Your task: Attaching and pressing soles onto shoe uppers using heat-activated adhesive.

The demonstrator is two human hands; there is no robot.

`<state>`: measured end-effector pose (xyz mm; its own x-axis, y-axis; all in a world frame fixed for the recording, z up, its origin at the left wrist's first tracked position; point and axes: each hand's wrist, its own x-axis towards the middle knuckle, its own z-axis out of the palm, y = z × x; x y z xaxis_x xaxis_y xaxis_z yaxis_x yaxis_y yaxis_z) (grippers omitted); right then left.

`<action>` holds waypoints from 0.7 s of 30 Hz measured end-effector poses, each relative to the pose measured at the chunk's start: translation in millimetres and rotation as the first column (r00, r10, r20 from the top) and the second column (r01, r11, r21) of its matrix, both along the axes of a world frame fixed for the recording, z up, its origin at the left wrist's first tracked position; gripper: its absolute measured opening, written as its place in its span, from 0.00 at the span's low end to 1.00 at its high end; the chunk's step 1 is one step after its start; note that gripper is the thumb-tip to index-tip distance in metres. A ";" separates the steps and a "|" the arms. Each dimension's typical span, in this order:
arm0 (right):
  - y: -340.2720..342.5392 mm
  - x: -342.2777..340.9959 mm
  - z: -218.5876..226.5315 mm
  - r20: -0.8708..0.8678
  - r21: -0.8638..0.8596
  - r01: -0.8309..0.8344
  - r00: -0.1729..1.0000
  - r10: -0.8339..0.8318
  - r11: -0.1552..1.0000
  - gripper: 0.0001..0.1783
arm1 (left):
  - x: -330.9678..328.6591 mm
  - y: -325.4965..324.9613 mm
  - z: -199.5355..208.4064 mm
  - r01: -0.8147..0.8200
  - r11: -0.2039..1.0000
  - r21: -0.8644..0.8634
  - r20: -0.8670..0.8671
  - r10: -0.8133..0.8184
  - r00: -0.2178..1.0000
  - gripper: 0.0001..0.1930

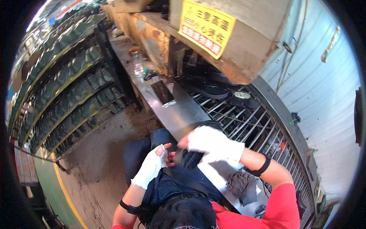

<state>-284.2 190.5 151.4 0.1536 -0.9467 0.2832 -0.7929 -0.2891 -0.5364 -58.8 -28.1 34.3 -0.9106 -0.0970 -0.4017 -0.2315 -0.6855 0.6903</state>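
Note:
My right hand (215, 147), in a white glove with bare fingertips, is closed around a dark, ribbed object (189, 158) that looks like a black shoe, smeared by motion. The glove covers part of it. Just left of it, above my lap, my left hand (154, 164) is gloved the same way. Its thumb and fingers are apart, their tips close to the shoe; contact cannot be made out. Beyond my hands, a black shoe (211, 91) lies on a metal bar rack (248, 128), beside a dark item with a pale round top (242, 95).
A metal bench (185, 110) bears a dark flat rectangle (162, 92), a clear bottle (137, 66) and a dark crumpled rag (242, 187). A machine housing with a yellow warning sign (207, 28) overhangs the rack. Shelves (68, 91) full of dark shoe-shaped pieces stand left.

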 end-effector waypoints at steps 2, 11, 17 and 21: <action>-9.0 23.0 6.5 -0.296 0.079 -0.135 0.943 0.153 0.988 0.58 | -0.3 10.3 -13.4 -0.008 1.000 0.009 -0.093 0.009 0.996 0.30; 16.9 -213.9 -51.5 -0.439 -0.027 0.871 0.430 -0.789 0.490 0.50 | 49.7 12.1 -63.2 -0.305 0.900 -0.312 0.081 0.345 0.935 0.28; 96.6 -253.5 -85.8 -0.723 0.173 0.897 0.396 -0.566 0.407 0.36 | 40.8 16.0 -70.5 -0.290 0.912 -0.290 0.100 0.330 0.939 0.36; 134.6 -191.1 -68.5 -0.712 0.316 0.674 0.634 -0.303 0.668 0.28 | 36.7 17.1 -62.3 -0.359 0.861 -0.361 0.157 0.435 0.887 0.31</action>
<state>-475.3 325.1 82.9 -0.4329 -0.8715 -0.2305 -0.9011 0.4114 0.1368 -22.1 -11.0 -28.0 -0.6551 -0.5858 -0.4771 -0.1609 -0.5088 0.8457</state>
